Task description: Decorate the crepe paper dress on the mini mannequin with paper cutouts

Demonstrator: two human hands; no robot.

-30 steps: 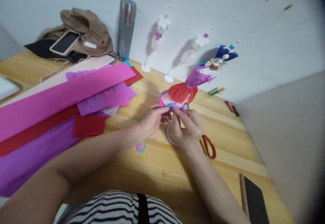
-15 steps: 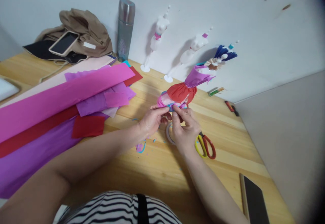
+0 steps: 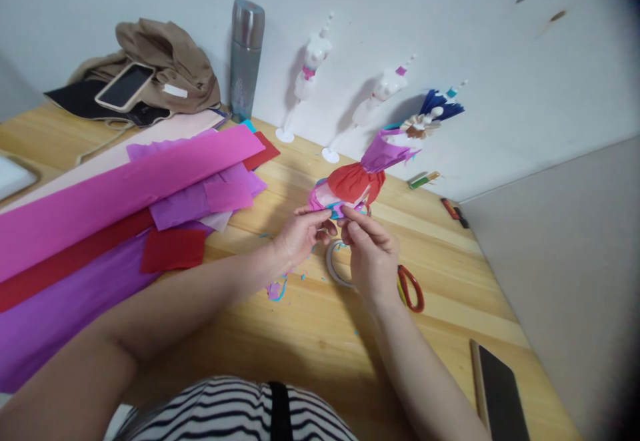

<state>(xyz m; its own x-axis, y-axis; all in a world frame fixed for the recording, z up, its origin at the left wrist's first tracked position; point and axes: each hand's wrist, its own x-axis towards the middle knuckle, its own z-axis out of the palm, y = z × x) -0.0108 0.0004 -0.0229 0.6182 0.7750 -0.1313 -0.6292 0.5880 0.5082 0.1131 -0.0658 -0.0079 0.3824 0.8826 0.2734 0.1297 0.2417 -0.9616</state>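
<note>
A miniature dress form in a paper dress, with a purple bodice (image 3: 384, 151), a red overskirt (image 3: 353, 183) and pale pink, pink and blue layers below, leans away from me. At its hem, my left hand (image 3: 304, 233) pinches the blue and pink paper edge between thumb and fingers. Close beside it, my right hand (image 3: 373, 247) is closed with its fingertips pressed on the same hem. Whether those fingertips hold a separate small piece is too small to tell. Beneath my hands lies a roll of tape (image 3: 332, 264). Scissors (image 3: 413, 289) with red and yellow handles are partly hidden by my right hand.
Crepe paper sheets (image 3: 125, 194) pile up at left. A steel flask (image 3: 246, 61), two white dress forms (image 3: 316, 61) and a blue ruffled piece (image 3: 440, 109) stand along the wall. Paper scraps (image 3: 275, 290) lie in front; a dark tablet-like slab (image 3: 503, 394) rests at lower right.
My right hand has shifted slightly right and turned, baring more of the tape roll and covering more of the scissors. My left hand keeps its pinch on the hem.
</note>
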